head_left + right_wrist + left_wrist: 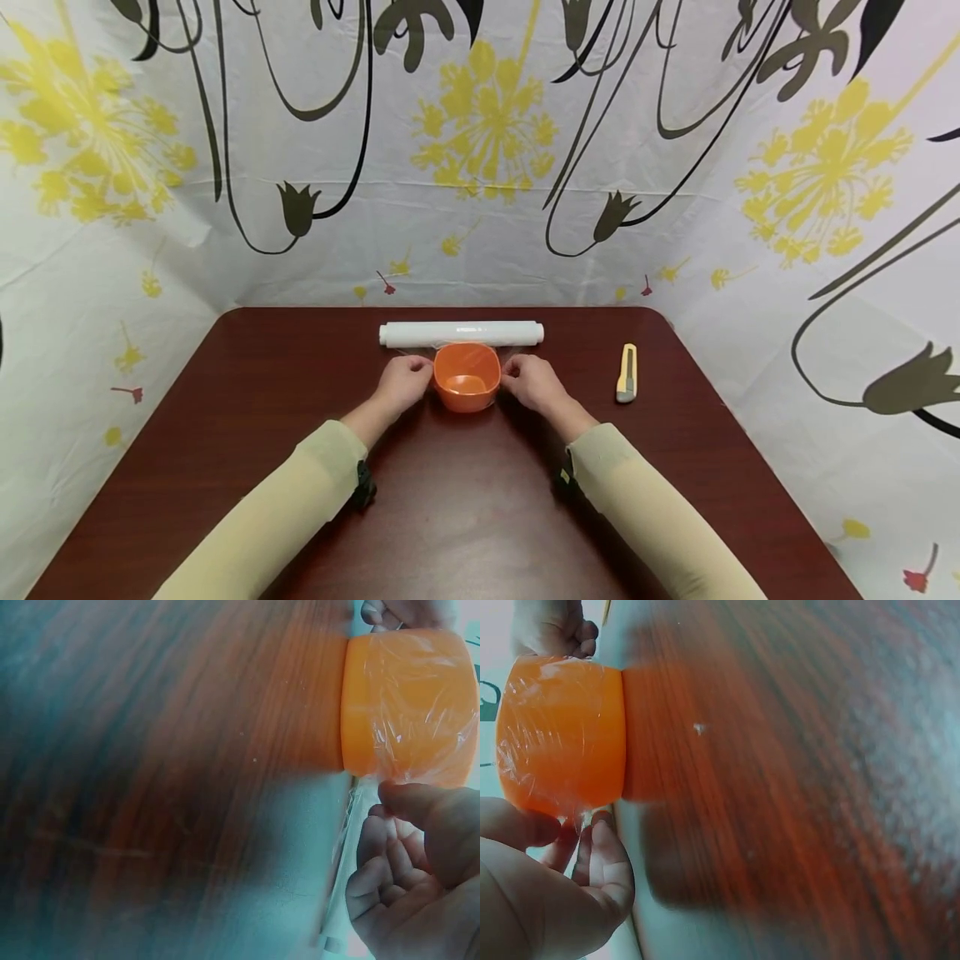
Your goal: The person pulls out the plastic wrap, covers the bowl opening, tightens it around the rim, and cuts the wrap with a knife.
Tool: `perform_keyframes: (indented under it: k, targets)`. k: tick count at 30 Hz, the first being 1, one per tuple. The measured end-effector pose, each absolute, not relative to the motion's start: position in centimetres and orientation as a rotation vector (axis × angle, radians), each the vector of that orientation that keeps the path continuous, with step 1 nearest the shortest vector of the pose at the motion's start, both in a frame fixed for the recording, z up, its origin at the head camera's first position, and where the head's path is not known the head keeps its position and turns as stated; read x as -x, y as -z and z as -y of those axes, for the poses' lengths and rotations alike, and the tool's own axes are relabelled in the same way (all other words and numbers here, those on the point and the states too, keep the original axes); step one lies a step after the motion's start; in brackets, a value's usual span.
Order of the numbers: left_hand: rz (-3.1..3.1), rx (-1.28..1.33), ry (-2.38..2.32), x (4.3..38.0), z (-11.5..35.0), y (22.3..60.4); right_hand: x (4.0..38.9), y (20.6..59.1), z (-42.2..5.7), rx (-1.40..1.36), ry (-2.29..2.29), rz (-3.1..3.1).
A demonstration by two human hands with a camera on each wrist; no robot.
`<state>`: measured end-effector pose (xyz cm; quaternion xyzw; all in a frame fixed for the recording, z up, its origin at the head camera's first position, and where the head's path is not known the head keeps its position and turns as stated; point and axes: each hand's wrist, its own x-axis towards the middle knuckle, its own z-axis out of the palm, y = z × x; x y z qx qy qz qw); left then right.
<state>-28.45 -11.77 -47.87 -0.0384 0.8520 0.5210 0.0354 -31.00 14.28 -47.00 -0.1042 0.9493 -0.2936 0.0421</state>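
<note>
An orange bowl (467,400) stands upright on the dark table between both hands. Clear plastic wrap (536,742) covers its near side in creases and reaches out past its sides. At the bowl's left, my left hand (405,382) pinches the wrap between thumb and fingers. On the other side my right hand (534,383) pinches the wrap too, its thumb close against the bowl in the right wrist view. Just behind the bowl lies a white roll of plastic wrap (461,333), with a loose film edge towards the bowl.
A yellow utility knife (627,373) lies on the table to the right of the right hand. The dark red-brown table (465,517) ends at a back edge just behind the roll. Patterned white sheeting (480,250) hangs behind and along both sides.
</note>
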Motion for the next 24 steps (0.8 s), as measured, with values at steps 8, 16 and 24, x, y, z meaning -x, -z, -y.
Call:
perform_keyframes:
  k: [8, 16, 24]
  targets:
    - [-2.506, 0.182, -1.821, 28.5, 11.5, 48.2, 30.8, 47.0, -14.1, 0.328, 0.974, -2.763]
    - [-2.540, 0.271, -1.882, 27.4, 10.6, 48.0, 30.4, 46.6, -14.3, 0.410, 1.025, -2.683]
    - [-2.363, 0.409, -2.146, 25.2, 8.6, 48.1, 30.3, 46.6, -14.5, 0.437, 1.104, -2.612]
